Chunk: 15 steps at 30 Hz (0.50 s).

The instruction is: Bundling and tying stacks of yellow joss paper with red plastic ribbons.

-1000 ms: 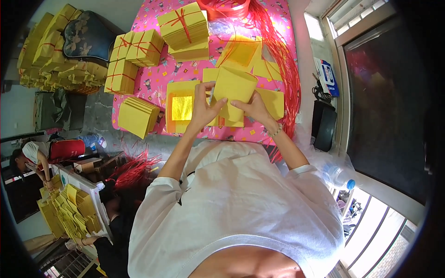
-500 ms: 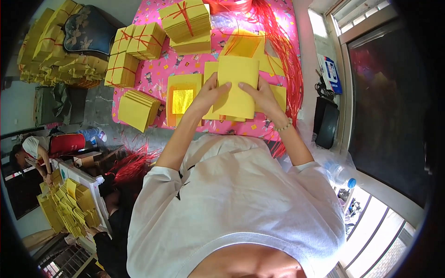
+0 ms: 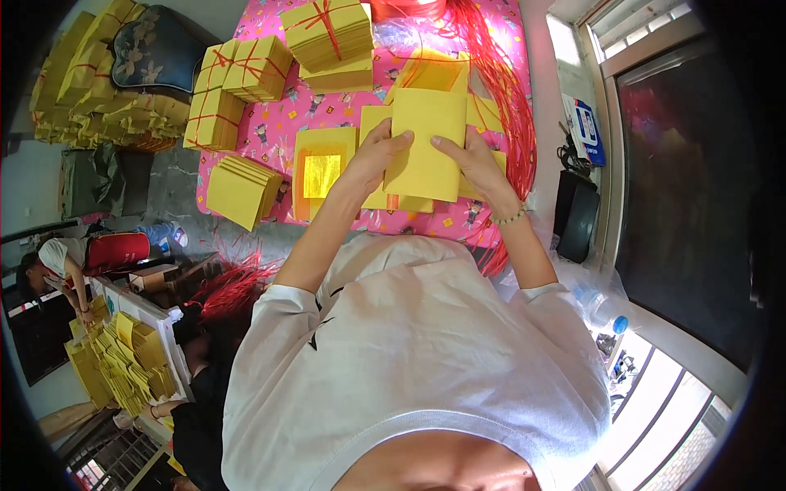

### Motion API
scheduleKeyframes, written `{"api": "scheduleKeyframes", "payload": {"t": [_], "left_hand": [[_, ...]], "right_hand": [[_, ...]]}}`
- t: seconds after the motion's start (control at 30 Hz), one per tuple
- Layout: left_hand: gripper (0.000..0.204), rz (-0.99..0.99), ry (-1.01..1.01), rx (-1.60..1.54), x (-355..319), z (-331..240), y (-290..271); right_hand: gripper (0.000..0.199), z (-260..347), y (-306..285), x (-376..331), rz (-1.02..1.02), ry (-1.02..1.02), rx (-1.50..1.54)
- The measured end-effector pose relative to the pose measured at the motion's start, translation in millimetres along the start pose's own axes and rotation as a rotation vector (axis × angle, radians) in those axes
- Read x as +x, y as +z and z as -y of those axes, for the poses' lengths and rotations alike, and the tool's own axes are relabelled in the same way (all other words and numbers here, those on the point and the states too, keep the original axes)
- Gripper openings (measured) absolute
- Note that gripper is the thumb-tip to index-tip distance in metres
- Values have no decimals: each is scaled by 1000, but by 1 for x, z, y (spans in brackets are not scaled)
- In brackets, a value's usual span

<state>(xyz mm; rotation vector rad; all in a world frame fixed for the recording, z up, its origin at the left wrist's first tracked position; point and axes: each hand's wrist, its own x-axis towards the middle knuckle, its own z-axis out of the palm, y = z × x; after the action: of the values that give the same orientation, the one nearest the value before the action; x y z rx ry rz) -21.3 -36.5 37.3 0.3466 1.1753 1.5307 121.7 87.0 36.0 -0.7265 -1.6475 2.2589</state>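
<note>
1. Nearest the camera, the person's two forearms rise from a white shirt toward the near edge of the pink patterned table.
2. The left hand and the right hand are apart, each clamped on one side edge of a stack of yellow paper sheets. The thumbs lie on the face of the stack, and the stack is held upright, lifted just above the near edge of the table.
3. The step in hand looks like squaring up or counting off a handful of sheets, though the fisheye bend makes it hard to tell whether the lower edge touches the papers beneath.
4. Just left of the stack, a sheet with a gold foil square lies flat on the table. A loose fanned pile sits at the near left corner.
5. Farther back stand bundles tied with red string, and a taller tied bundle at the far edge. Loose red strings trail along the right edge.
6. The next move calls for an even grip on both sides so that the sheets stay aligned, and a free spot among the piles to set them down.
</note>
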Motion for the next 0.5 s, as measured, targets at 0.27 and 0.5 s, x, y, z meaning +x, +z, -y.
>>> {"api": "scheduleKeyframes", "payload": {"t": [0.27,0.5], "left_hand": [[35,21,-7,-33,-2,-4,5],[36,-37,82,46,-15,-8,22]], "right_hand": [[40,2,-4,0,28,-2,-18],[41,7,5,-10,-28,-131,-115]]}}
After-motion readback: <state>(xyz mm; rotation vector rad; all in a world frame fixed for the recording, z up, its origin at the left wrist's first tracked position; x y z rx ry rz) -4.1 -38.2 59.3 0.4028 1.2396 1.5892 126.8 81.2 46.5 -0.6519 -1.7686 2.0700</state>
